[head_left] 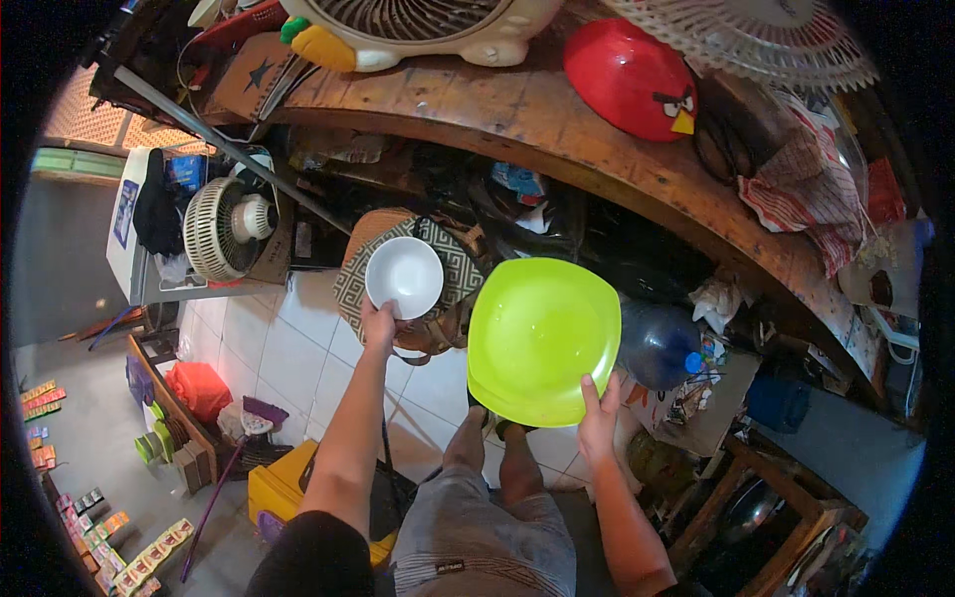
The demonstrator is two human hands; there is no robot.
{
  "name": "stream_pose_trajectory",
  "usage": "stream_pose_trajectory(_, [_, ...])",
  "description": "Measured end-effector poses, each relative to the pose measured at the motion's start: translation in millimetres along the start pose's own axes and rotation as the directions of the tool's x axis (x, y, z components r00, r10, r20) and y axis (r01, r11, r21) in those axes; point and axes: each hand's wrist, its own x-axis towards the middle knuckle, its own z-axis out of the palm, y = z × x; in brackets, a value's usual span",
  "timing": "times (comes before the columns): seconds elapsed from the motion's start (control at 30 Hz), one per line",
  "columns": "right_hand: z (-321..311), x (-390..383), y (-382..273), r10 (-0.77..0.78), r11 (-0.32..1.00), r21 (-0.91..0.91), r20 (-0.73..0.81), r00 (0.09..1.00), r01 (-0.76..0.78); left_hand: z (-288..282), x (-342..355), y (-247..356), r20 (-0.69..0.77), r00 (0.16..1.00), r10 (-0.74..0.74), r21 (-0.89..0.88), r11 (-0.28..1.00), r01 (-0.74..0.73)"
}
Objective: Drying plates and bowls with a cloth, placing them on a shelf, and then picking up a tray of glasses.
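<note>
My left hand (379,320) grips a small round white bowl (406,277) by its near rim, thumb on the inner edge. In my right hand (599,418) is a bright green square plate (543,338) with rounded corners, pinched at its lower right edge. Both are held up in the air over the floor, inner sides facing me, a small gap between them. Below and behind the bowl sits a woven bag (363,261) with a grey-and-white maze pattern, partly hidden by the bowl.
A wooden counter (477,104) curves across the far side, bearing a red bird-shaped cover (632,80) and a striped cloth (801,184). A large blue water bottle (657,343) lies right of the plate. At left are a fan (224,229), yellow container (279,488) and purple broom (264,413).
</note>
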Motion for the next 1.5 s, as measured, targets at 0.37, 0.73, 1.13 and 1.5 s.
stream_pose_trajectory(0.37, [51, 16, 5, -0.025, 1.000, 0.000, 0.122, 0.992, 0.026, -18, -12, 5, 0.005, 0.977, 0.215, 0.270, 0.940, -0.208])
stream_pose_trajectory(0.73, [86, 12, 40, 0.003, 0.998, -0.057, 0.190, 0.982, 0.008, -12, -79, 40, 0.379, 0.914, 0.144, 0.285, 0.921, -0.263])
stream_pose_trajectory(1.13, [91, 29, 36, 0.037, 0.999, -0.042, 0.125, 0.991, -0.032, -44, 35, 6, 0.117, 0.970, 0.211, 0.459, 0.855, -0.242])
stream_pose_trajectory(1.5, [79, 35, 25, 0.029, 0.998, -0.060, 0.131, 0.991, -0.022, -35, 42, 56, 0.025, 0.937, 0.347, 0.298, 0.893, -0.338])
